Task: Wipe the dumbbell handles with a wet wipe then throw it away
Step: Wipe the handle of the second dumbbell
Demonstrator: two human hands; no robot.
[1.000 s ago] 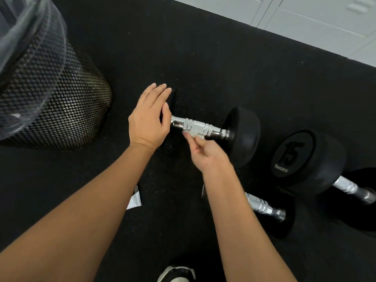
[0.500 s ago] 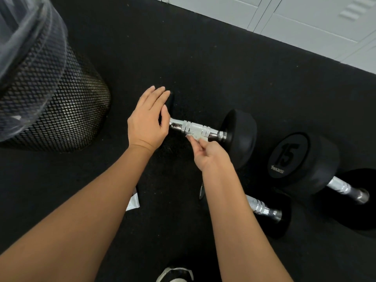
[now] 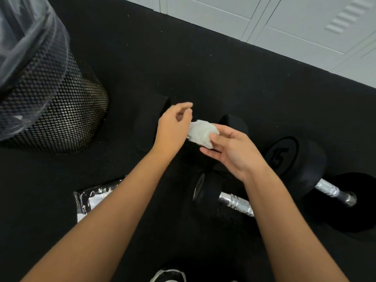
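Black rubber gym floor (image 3: 203, 64), with pale grey locker fronts (image 3: 305, 23) along its far edge. A mesh waste bin (image 3: 61, 119) with a clear liner stands at the far left.

Both hands are raised over the farthest dumbbell (image 3: 234, 123). The white wet wipe (image 3: 200, 134) is bunched between them. The right hand (image 3: 230, 151) pinches its near corner between thumb and fingertips. The left hand (image 3: 173, 129) is loosely curled at the wipe's other end; whether it grips the wipe or only touches it, cannot tell.

Step in hand, by my reading: regathering the wipe between passes. To do it well:
- Refold so a fresh damp face is outward.
- Wrap it fully round the next handle and twist along the knurling, end to end.
- Steady the head of the dumbbell with the free hand so it does not roll.

Two more dumbbells lie nearer. One is marked 15 (image 3: 282, 155), with its chrome handle (image 3: 331, 190) showing. The other's handle (image 3: 236, 203) is partly behind the right forearm. They look the likely next targets.

Hard to make out:
- The farthest dumbbell's handle is hidden behind wipe and hands.
- Its left head merges with the dark floor.
- A glossy packet (image 3: 91, 200) at the left forearm is half covered; probably the wipe pack.
- A shoe tip (image 3: 168, 275) is cut by the bottom edge.
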